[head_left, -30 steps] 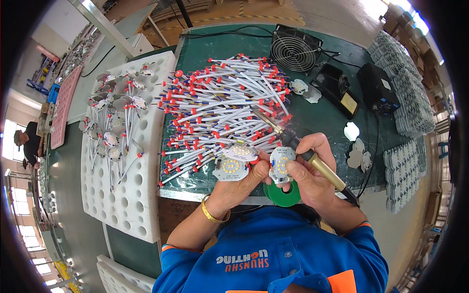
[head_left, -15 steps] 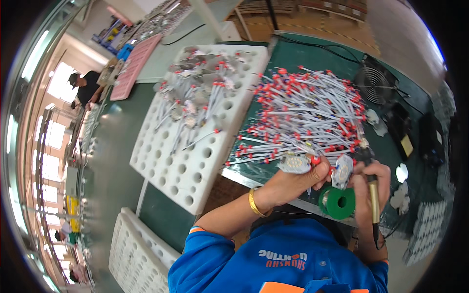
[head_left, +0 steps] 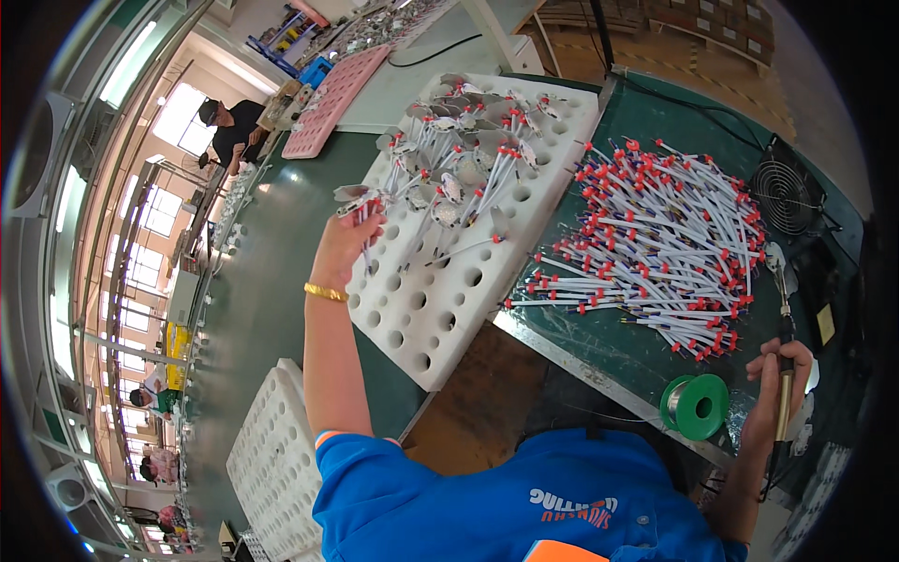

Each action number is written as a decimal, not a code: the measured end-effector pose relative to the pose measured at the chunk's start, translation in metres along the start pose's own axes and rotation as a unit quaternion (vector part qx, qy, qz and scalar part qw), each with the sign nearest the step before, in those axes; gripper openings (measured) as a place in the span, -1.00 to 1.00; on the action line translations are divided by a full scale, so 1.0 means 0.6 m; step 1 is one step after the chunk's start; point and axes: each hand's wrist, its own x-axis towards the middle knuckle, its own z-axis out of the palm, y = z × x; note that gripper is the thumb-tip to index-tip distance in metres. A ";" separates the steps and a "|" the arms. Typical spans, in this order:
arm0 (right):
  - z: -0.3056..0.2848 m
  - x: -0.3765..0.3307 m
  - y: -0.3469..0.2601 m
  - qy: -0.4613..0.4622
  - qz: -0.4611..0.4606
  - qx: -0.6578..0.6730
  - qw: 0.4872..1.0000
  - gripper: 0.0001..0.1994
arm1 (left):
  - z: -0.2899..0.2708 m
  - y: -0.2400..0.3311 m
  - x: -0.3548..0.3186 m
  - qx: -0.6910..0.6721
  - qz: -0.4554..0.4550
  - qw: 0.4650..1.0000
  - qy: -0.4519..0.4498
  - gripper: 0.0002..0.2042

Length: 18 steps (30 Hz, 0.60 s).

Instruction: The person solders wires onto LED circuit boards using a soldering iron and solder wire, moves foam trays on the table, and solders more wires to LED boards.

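My left hand (head_left: 348, 239) is over the left edge of a white foam tray (head_left: 438, 342) full of round holes. Its fingers are closed around small LED boards (head_left: 359, 197) with white wires hanging down; how many is unclear. More boards with wires and red connectors (head_left: 451, 187) lie heaped on the tray. At the right, my right hand (head_left: 775, 379) grips a soldering iron (head_left: 784, 389) by its gold-coloured handle, the tip pointing away from me. A large pile of white wires with red connectors (head_left: 655, 248) lies between the hands on the green table (head_left: 562, 342).
A green solder spool (head_left: 714, 405) stands at the table's near edge. Beyond the wires, at the right, is a black fan (head_left: 785, 192). A pink tray (head_left: 332, 108) lies far left, and more white foam trays (head_left: 276, 440) lean lower left. A co-worker (head_left: 234, 131) works in the distance.
My left hand has swung left from the near side of the wire pile to the foam tray, carrying LED boards. My right hand has moved right, still with the soldering iron.
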 end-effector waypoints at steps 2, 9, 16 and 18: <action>-0.002 -0.001 0.001 0.006 -0.004 -0.002 1.000 -0.83 | -0.033 -0.019 0.038 -0.034 -0.058 0.997 0.032 -0.76; 0.004 -0.008 -0.008 0.013 -0.009 -0.038 0.999 -0.84 | -0.076 -0.082 0.149 -0.013 -0.003 0.996 0.086 -0.74; 0.014 -0.011 -0.011 0.009 -0.010 -0.044 0.999 -0.83 | -0.061 -0.105 0.226 0.298 0.074 0.934 0.180 -0.71; 0.015 -0.012 -0.010 0.018 -0.010 -0.043 0.999 -0.84 | -0.042 -0.108 0.234 0.406 0.047 0.912 0.046 -0.59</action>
